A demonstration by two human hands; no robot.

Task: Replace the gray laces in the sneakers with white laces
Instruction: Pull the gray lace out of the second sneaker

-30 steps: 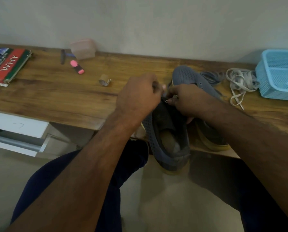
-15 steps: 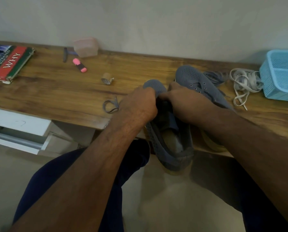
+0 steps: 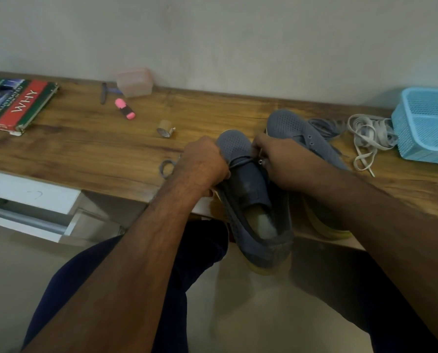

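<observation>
A grey sneaker (image 3: pixel 253 200) lies over the front edge of the wooden desk (image 3: pixel 90 146), heel hanging toward me. My left hand (image 3: pixel 205 161) grips its left side near the eyelets. My right hand (image 3: pixel 279 161) pinches a grey lace (image 3: pixel 240 161) that still crosses the lowest eyelets. A loop of that grey lace (image 3: pixel 166 168) pokes out left of my left hand. The second grey sneaker (image 3: pixel 304 133) rests behind my right arm. A loose grey lace (image 3: pixel 325 124) and a heap of white laces (image 3: pixel 368 138) lie to the right of it.
A blue plastic basket (image 3: pixel 427 126) stands at the right end. At the left lie a book (image 3: pixel 16 105), a pink highlighter (image 3: pixel 124 108), a pen (image 3: pixel 103 93), a pink box (image 3: pixel 135 82) and a small tape roll (image 3: pixel 164 129). A white drawer (image 3: pixel 26 194) is below.
Both hands have come down with the sneaker onto the desk edge. The toe and a grey lace loop to the left have come into view.
</observation>
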